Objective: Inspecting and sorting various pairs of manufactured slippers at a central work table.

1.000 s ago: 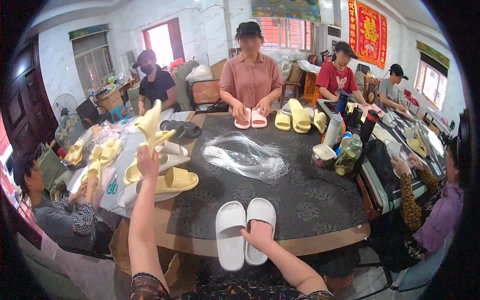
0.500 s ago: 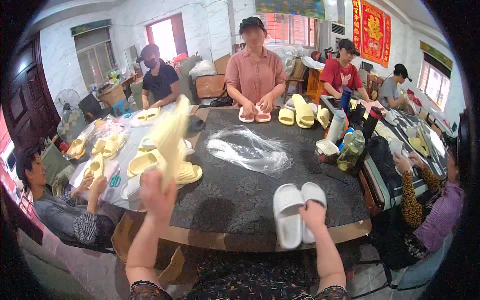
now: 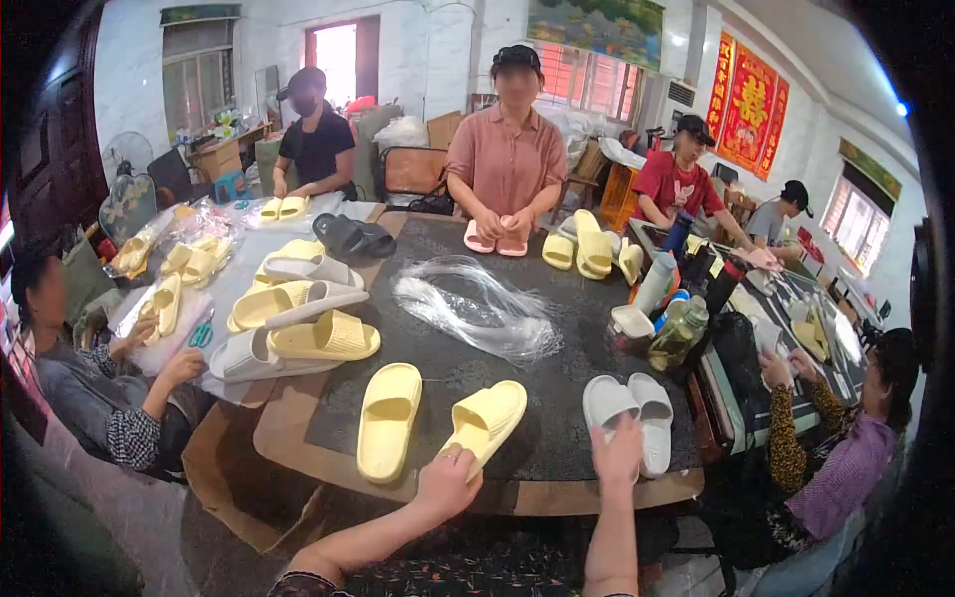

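Observation:
My left hand (image 3: 450,482) is closed around the heel end of a yellow slide sandal (image 3: 487,420), tilted toward the upper right on the dark tabletop (image 3: 458,383). Its yellow mate (image 3: 388,426) lies to the left, apart from it. To the right rests a light grey pair. My right hand (image 3: 617,453) covers the heel of the left grey slide sandal (image 3: 609,396); its fingers are blurred, so their grip is unclear. The right grey slide sandal (image 3: 653,430) lies close beside it.
Yellow and grey slides (image 3: 298,303) are heaped at left, near a black pair (image 3: 353,236). Clear plastic strands (image 3: 487,313) lie mid-table. Bottles (image 3: 681,333) and a tub (image 3: 631,326) stand at right. Across the table, a person (image 3: 509,159) handles pink slides (image 3: 497,239); others work around.
My left hand has come down from the left pile, and a yellow pair now lies before me. My right hand has shifted from the right grey slide to the left one.

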The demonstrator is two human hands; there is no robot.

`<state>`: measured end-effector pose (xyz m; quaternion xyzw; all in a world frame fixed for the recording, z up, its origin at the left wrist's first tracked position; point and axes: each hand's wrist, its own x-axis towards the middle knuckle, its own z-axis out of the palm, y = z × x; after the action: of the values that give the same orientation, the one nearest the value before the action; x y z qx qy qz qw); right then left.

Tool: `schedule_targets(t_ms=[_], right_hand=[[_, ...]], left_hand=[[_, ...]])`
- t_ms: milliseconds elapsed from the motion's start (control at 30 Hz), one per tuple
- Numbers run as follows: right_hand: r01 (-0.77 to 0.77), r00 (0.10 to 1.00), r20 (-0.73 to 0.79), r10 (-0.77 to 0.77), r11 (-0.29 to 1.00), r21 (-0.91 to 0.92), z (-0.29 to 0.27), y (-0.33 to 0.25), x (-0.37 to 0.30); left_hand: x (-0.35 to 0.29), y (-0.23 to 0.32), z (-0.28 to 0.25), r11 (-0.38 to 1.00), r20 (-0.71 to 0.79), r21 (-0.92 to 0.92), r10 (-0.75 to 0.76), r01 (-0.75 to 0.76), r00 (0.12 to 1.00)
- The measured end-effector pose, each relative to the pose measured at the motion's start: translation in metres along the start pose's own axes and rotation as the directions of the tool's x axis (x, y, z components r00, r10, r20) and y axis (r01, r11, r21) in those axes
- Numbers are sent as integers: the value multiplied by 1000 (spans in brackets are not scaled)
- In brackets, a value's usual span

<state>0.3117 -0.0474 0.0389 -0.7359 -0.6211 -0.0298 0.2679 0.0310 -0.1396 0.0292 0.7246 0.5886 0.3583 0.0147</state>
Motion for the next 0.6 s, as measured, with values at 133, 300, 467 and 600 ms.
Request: schedule_targets(t_ms=[133,300,467,600], right_hand=[[40,921,299,-250,823,566,-9,-50,-28],[250,858,248,-450,787,565,15,-82,-42],[382,823,218,-524,795,471,39,-102,-41],[397,839,179,-514,803,445,59,-98,-27]], left_hand=[[2,5,4,996,284,-91,18,8,959],[42,-31,-33,988,-23,-136,-83,79,996],[66,-101,-57,929,6,148,-345,340,939],[69,-100,-49,930,148,158,-356,333,923]])
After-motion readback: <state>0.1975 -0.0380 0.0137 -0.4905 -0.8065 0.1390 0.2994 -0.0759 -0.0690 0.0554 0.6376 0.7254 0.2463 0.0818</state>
